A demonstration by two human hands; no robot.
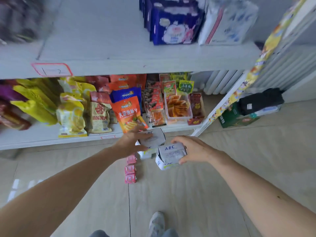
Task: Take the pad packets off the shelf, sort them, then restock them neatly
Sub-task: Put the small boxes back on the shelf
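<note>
I'm holding one grey ABC pad packet [171,153] in my right hand [195,149], fingers curled round it, while my left hand [130,142] is gripping another ABC packet [152,137], just left and above.

Hands: two, a left hand [130,142] and a right hand [191,149]
Grey ABC packets held: two, a far grey packet [153,136] and a near grey packet [171,153]
Pink packets on the floor: three in a row [130,169]
Dark blue packs on the upper shelf: at least two [174,26]
White packs beside them: number unclear, blurred [227,23]
Shoes: one [156,223]
</note>
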